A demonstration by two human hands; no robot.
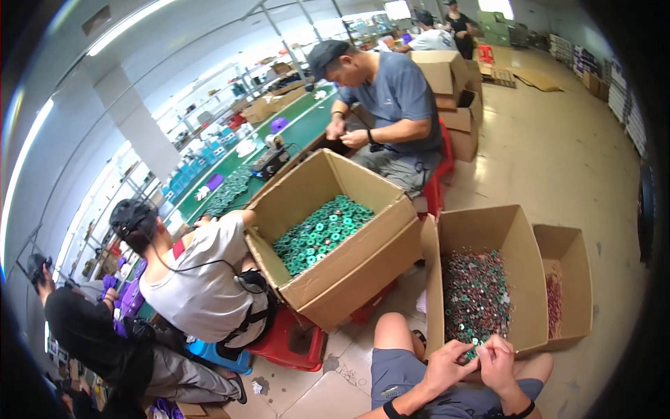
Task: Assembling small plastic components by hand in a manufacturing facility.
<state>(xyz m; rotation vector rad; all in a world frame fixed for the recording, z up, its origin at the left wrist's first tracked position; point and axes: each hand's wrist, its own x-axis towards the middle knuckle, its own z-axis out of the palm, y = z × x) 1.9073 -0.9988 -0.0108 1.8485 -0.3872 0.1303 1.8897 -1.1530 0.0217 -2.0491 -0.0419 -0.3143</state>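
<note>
My left hand [447, 364] and my right hand [497, 362] are close together above my lap, at the near edge of a cardboard box [527, 293]. Fingers on both hands are pinched. A small green piece [471, 353] shows at my left fingertips. Whatever my right fingers grip is too small to make out. Inside the box lies a heap of small mixed red-brown, green and whitish parts [478, 293]. Farther left, a larger open carton [359, 276] holds many green ring-shaped parts [324, 234].
A smaller box [576, 286] with reddish bits stands at the right. Co-workers sit at a green bench [300, 119], one on a red stool [289, 342], another beside stacked cartons [457, 105]. Tiled floor [544, 160] stretches to the back right.
</note>
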